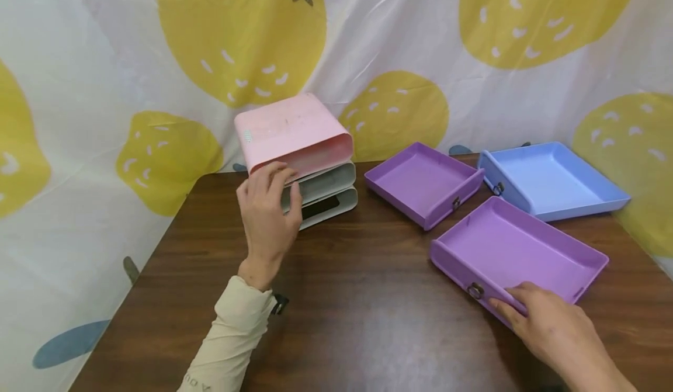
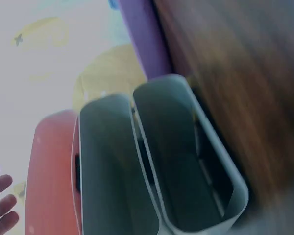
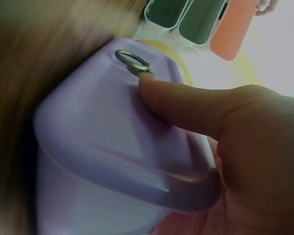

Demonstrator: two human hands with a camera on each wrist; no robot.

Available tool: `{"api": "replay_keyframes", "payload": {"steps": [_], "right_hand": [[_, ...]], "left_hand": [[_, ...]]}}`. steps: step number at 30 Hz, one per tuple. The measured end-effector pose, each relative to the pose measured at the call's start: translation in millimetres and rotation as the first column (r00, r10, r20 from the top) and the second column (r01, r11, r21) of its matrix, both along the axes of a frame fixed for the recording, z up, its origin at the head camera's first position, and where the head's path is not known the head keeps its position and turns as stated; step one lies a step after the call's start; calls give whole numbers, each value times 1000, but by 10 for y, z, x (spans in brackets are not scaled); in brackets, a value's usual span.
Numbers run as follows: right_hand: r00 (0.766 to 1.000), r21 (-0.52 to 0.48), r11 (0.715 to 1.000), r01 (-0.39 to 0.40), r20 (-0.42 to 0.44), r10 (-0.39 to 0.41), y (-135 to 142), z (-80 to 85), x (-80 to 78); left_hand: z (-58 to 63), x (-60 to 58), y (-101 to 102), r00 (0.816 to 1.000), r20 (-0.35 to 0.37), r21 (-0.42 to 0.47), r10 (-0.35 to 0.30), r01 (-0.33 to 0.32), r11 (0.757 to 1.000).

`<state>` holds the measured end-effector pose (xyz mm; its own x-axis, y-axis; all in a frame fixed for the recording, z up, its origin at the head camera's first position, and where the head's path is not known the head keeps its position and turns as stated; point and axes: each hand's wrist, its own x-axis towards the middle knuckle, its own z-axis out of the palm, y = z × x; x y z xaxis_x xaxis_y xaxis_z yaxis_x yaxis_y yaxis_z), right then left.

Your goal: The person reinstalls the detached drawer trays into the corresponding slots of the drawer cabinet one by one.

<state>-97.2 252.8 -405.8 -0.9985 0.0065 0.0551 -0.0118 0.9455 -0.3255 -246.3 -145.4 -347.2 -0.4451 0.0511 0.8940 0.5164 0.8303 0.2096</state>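
Note:
A purple drawer (image 1: 520, 257) with a small metal ring pull (image 3: 132, 62) is gripped at its front panel by my right hand (image 1: 557, 325). The thumb (image 3: 186, 105) lies along the outside of the panel near the ring, and the other fingers are partly hidden behind it. My left hand (image 1: 268, 211) is at the front of a stack of drawer casings, fingers (image 2: 2, 205) loosely bent beside the pink casing (image 1: 294, 132). Under the pink casing sit two grey-green casings (image 1: 344, 176), their fronts open and hollow. The left hand covers part of their left side.
A second purple drawer (image 1: 420, 181) lies on the brown table (image 1: 363, 316) right of the stack. Beside it, at the back right, rests a blue drawer (image 1: 562, 176). A white cloth with yellow fruit (image 1: 242, 30) hangs behind the table.

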Motion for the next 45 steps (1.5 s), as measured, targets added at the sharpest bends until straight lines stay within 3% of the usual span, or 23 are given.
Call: {"api": "replay_keyframes", "payload": {"steps": [3,8,14,20,30,38,45], "right_hand": [[997,1,1000,-18,-81,18,-6,4,14],[978,-16,998,-57,-203,53,-36,1,31],[957,-65,992,-112,-276,90,-49,-27,49],[923,-43,988,-151,-365,125,-71,-26,52],[884,-73,978,-194,-445,142,-104,19,103],[882,-108,968,-227,-444,157,-150,117,160],[843,-145,944,-296,-504,187,-221,192,148]], "left_hand": [[95,-83,-91,999,-33,13,40,-40,999],[158,-236,-244,1000,-11,72,19,-19,997],[85,-363,-355,994,109,116,-22,9,993],[14,-381,-392,973,220,165,-74,37,986],[-1,-429,-407,972,205,216,-117,71,974],[-2,-426,-403,975,188,247,-117,69,967],[-4,-438,-381,977,171,260,-124,76,963]]}}
